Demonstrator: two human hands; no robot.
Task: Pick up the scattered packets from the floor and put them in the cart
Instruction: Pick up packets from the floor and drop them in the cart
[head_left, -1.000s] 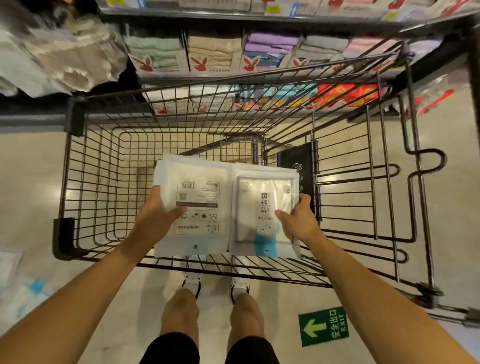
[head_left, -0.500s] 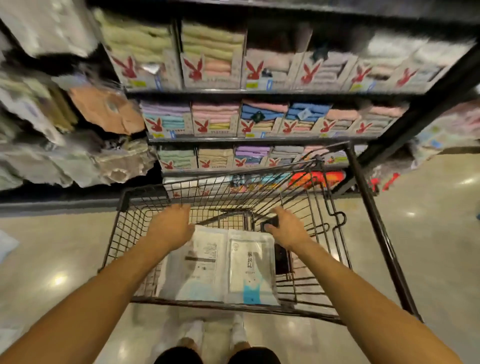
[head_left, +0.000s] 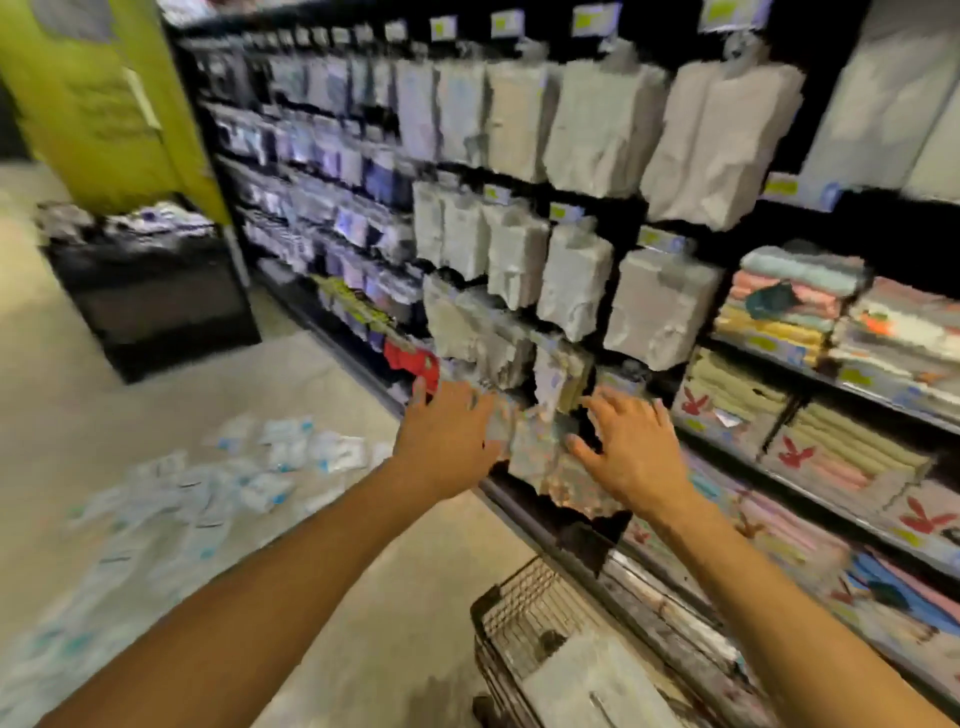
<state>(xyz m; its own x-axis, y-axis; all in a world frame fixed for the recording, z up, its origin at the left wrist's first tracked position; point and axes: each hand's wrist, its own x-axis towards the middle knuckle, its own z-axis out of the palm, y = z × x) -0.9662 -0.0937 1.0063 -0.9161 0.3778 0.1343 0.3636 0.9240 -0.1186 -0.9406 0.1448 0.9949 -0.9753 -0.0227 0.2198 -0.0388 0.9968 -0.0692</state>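
Spread, empty: left hand (head_left: 447, 441), right hand (head_left: 631, 460). At nine o'clock packets (head_left: 291, 452) litter floor (head_left: 415, 623); cart (head_left: 498, 597) rim at six, bare floor between (writing blurred; rabbit logos (head_left: 695, 402) at three).

A black shelf rack (head_left: 857, 223) fills the right side. Pale wrapped packs (head_left: 597, 124) hang in rows on the rack's upper pegs, beneath yellow price tags (head_left: 587, 18) at the rack's top edge. Folded towels (head_left: 779, 306) occupy the rack's right-hand shelves, as do boxes with a red rabbit mark (head_left: 727, 410). Left of the rack stand a green pillar (head_left: 104, 104) and a black display bin (head_left: 156, 301).
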